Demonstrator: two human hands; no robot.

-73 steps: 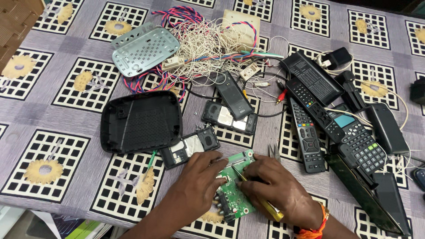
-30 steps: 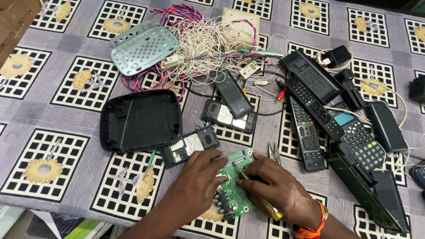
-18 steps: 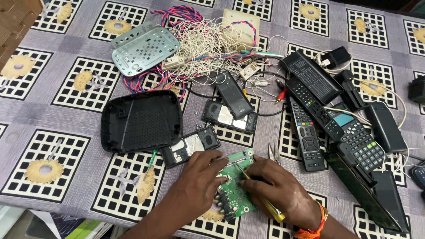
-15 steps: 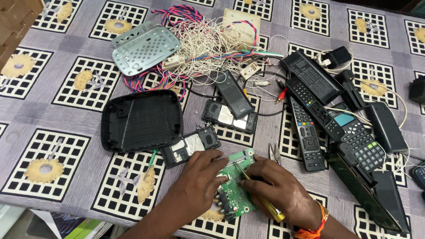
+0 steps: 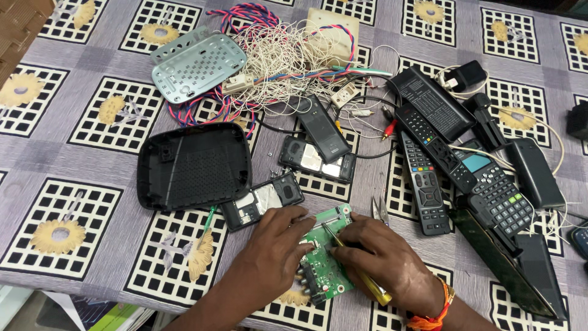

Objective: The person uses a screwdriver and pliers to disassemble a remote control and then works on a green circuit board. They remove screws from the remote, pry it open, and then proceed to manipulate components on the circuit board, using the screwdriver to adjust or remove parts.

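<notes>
A green circuit board [image 5: 326, 263] lies on the patterned tablecloth near the table's front edge. My left hand [image 5: 275, 248] rests on its left side and holds it down. My right hand [image 5: 383, 260] grips a screwdriver with a yellow handle [image 5: 373, 289]; its metal tip touches the upper part of the board. A small pair of tweezers [image 5: 380, 208] lies just beyond my right hand. An opened black phone body [image 5: 262, 200] sits just past my left hand.
A black plastic cover [image 5: 193, 165] and a grey perforated metal plate [image 5: 197, 64] lie at the left. A tangle of wires [image 5: 288, 52] fills the back middle. Several remote controls [image 5: 422, 175], a calculator [image 5: 496, 193] and black adapters crowd the right side.
Both hands stay on the board with only slight shifts; the screwdriver tip stays on the same area of the board.
</notes>
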